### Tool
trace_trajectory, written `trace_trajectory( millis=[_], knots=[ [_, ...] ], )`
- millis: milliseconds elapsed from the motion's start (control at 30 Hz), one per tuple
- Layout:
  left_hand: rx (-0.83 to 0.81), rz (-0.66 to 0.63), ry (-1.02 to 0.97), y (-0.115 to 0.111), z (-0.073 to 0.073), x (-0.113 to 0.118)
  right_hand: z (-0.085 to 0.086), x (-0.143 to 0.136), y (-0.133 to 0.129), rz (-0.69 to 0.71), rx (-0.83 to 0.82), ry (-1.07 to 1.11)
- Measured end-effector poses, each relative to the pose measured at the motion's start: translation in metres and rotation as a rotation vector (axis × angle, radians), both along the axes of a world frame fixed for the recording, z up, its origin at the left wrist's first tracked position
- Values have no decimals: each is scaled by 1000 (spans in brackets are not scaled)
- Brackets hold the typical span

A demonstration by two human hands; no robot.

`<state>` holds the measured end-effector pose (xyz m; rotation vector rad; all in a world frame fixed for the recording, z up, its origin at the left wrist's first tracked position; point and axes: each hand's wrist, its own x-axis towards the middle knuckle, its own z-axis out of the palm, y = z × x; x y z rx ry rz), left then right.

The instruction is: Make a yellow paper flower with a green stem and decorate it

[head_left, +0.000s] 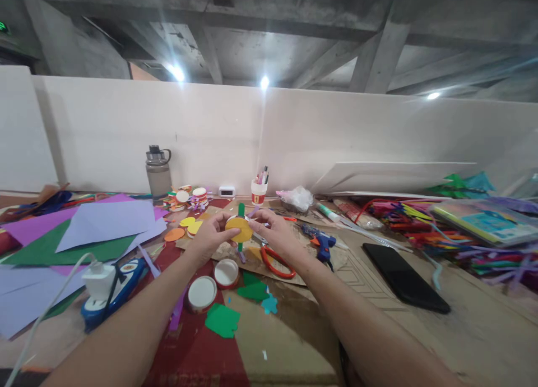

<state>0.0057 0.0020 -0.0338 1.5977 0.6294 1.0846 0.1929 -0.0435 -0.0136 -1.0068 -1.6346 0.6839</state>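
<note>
Between my two hands is a yellow disc [239, 229] with green strips sticking out above and below it and a bit of purple at its edges. My left hand [212, 234] grips the disc from the left, its thumb on the yellow face. On the right side, my right hand [275, 233] pinches the edge near a purple strip. Red-handled scissors [277, 263] lie just below my right hand. Two white round lids or cups with red sides, a left one [202, 293] and a right one [226, 272], rest nearer to me, beside green paper scraps [222, 320].
A blue glue gun [323, 244] and black phone [403, 276] lie to the right. Paper sheets [107, 225] and a blue power strip [113, 294] are at left. A bottle [158, 174] and pen cup [259, 192] stand at the back.
</note>
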Motion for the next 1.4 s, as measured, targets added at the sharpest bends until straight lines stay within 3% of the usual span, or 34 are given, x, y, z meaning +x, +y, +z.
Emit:
trace_trajectory(
  millis=[533,833,1100,1400],
  knots=[
    [-27,6,7,0,0,1,-1,-2,1,-8,-32,-46],
    [-48,8,1,-3,1,1,-3,-3,1,24,-119,51],
    [-60,23,20,-2,1,0,-9,-5,6,178,-239,250],
    [-60,37,53,0,-1,0,-12,-4,10,121,-200,310]
  ],
)
